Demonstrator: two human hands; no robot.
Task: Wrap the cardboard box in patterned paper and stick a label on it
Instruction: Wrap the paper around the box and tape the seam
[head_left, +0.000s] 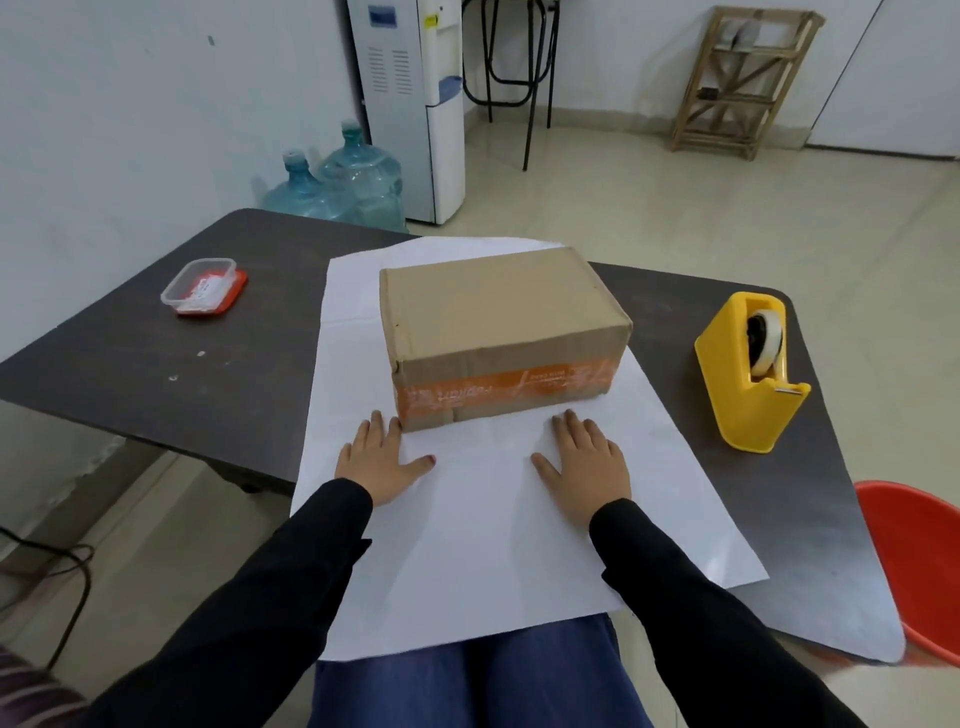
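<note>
A brown cardboard box (493, 322) with orange tape on its near side stands on a large sheet of paper (483, 551) whose white side faces up. The sheet lies across the dark table (130, 358) and hangs over its near edge onto my lap. My left hand (376, 460) rests flat on the paper, fingers spread, its fingertips at the box's near left corner. Also flat on the paper is my right hand (584, 467), just in front of the box's near side. Neither hand holds anything.
A yellow tape dispenser (748, 379) stands on the table to the right of the paper. At the far left sits a small clear container with a red lid (205, 286). A red tub (919, 566) is beside the table's right edge.
</note>
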